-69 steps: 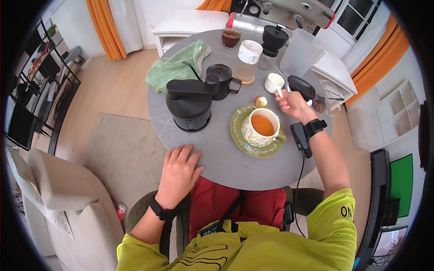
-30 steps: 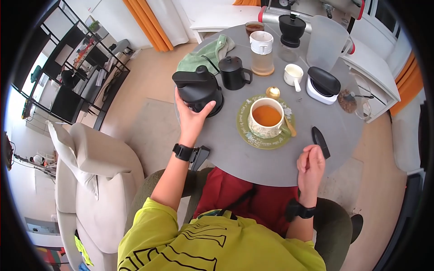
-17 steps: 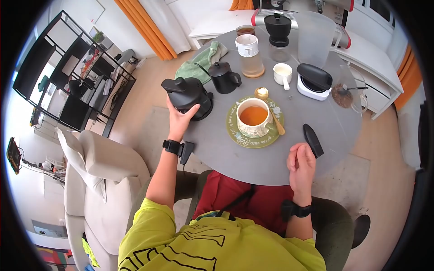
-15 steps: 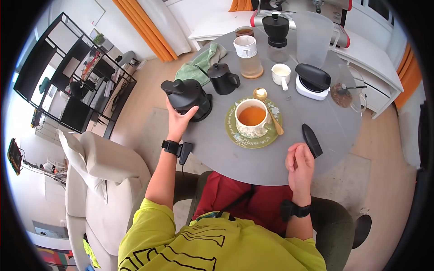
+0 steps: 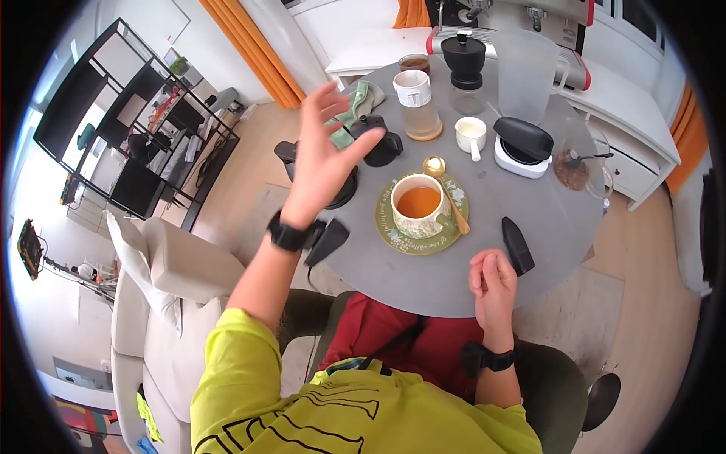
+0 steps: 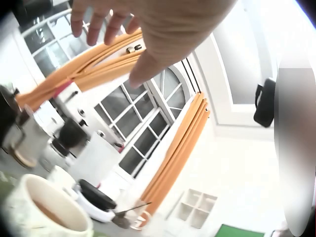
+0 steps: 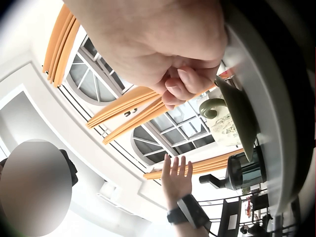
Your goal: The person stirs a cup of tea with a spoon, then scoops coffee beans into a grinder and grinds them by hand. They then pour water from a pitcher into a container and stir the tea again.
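My left hand [image 5: 318,163] is raised over the left of the table, fingers spread, holding nothing. It partly hides a black rounded appliance [image 5: 346,191] and overlaps a small black kettle [image 5: 383,150] in the head view. My right hand [image 5: 495,291] rests palm up at the table's front edge, its fingers loosely curled and bare. Right beside it lies a black oblong case [image 5: 516,246]. Between the hands, a patterned cup [image 5: 412,225] of orange-brown drink stands on a green saucer [image 5: 387,227]. A golden spoon [image 5: 434,165] lies along the saucer.
Behind stand a white-topped glass bottle [image 5: 421,121], a hand coffee grinder [image 5: 463,64], a clear plastic pitcher [image 5: 525,76], a small white jug [image 5: 470,136] and a white scale [image 5: 522,165] with a black item on it. A green cloth [image 5: 368,98] lies at the back left.
My left hand has let go of the black appliance and risen up and rightward. My right hand drew back earlier from the small white jug to the table's edge and stays there.
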The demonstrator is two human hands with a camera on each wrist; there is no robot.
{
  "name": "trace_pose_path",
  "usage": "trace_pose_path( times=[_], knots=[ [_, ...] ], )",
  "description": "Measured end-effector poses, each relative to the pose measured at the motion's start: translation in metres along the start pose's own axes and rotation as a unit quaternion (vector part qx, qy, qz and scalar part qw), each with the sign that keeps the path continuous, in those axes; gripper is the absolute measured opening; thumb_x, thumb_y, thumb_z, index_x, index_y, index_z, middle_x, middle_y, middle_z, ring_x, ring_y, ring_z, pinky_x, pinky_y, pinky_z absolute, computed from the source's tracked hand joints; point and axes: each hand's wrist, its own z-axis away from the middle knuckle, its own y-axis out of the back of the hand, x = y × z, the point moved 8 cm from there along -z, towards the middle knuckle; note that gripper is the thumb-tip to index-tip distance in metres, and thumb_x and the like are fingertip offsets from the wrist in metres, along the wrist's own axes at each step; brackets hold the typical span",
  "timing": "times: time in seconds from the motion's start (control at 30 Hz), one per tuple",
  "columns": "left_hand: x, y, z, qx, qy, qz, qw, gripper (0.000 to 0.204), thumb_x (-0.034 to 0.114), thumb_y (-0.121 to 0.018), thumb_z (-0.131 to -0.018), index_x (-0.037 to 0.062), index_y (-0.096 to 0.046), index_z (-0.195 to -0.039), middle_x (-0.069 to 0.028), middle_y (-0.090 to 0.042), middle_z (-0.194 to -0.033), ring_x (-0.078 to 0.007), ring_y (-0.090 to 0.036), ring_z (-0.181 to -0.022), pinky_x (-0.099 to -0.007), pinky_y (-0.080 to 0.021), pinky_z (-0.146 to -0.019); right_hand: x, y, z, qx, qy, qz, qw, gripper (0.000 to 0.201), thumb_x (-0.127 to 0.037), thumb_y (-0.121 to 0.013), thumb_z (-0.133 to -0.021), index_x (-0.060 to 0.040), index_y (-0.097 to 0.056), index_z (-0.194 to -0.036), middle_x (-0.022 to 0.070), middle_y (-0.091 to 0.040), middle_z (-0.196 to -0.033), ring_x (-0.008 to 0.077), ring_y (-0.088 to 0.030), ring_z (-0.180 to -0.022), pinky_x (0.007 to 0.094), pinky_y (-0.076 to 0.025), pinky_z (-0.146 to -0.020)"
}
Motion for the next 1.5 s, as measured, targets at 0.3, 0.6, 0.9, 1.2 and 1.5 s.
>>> trace_pose_path(
  times=[0.3, 0.6, 0.9, 1.2, 1.5],
  knots=[
    [-0.1, -0.087, -0.116, -0.191, 0.18, -0.042, 0.964, 0.108, 0.026, -0.084, -0.065, 0.0013, -0.017, -0.146, -0.0229, -0.034, -0.141, -0.0355, -0.035, -0.132, -0.0421, -0.033, -0.106, -0.001, -0.001, 0.002, -0.007, -0.005, -0.011, 1.0, 0.025, -0.019, -0.042, -0.101, -0.0012, -0.056, -0.09, -0.0004, -0.045, -0.061, 0.0042, -0.034, -0.053, 0.0191, -0.026, -0.047],
    [-0.139, -0.115, -0.129, -0.225, 0.185, -0.083, 0.953, 0.11, 0.02, -0.086, -0.06, 0.0032, -0.02, -0.146, -0.0231, -0.04, -0.138, -0.0337, -0.041, -0.128, -0.0373, -0.034, -0.107, 0.0, -0.005, 0.002, -0.025, -0.023, 0.01, 0.999, 0.026, -0.022, -0.043, -0.101, -0.0028, -0.055, -0.089, -0.0006, -0.044, -0.06, 0.0049, -0.034, -0.052, 0.0196, -0.025, -0.048],
    [-0.135, -0.118, -0.128, -0.22, 0.143, -0.078, 0.962, 0.101, 0.02, -0.084, -0.063, 0.0062, -0.026, -0.145, -0.0226, -0.041, -0.138, -0.0334, -0.042, -0.128, -0.0367, -0.035, -0.106, 0.003, -0.003, 0.001, -0.034, -0.027, -0.012, 0.999, 0.024, -0.016, -0.042, -0.101, -0.0003, -0.057, -0.09, 0.0, -0.046, -0.062, 0.0045, -0.035, -0.053, 0.0195, -0.026, -0.048],
    [-0.115, -0.112, -0.14, -0.166, 0.109, -0.07, 0.978, 0.095, 0.027, -0.085, -0.059, 0.0054, -0.037, -0.138, -0.0199, -0.046, -0.135, -0.0307, -0.048, -0.123, -0.0359, -0.04, -0.103, 0.002, -0.004, 0.001, -0.037, -0.023, 0.008, 0.999, 0.026, -0.021, -0.042, -0.102, -0.0014, -0.054, -0.09, -0.0001, -0.045, -0.061, 0.0049, -0.034, -0.051, 0.0197, -0.026, -0.047],
    [-0.053, -0.17, -0.125, -0.302, 0.01, -0.043, 0.952, 0.088, 0.029, -0.083, -0.063, 0.0057, -0.04, -0.136, -0.0186, -0.05, -0.128, -0.0289, -0.052, -0.116, -0.0344, -0.039, -0.1, 0.003, -0.003, 0.002, -0.026, -0.025, -0.009, 0.999, 0.025, -0.019, -0.043, -0.101, -0.0013, -0.057, -0.09, -0.0002, -0.047, -0.063, 0.0045, -0.035, -0.053, 0.0196, -0.026, -0.048]
  ],
)
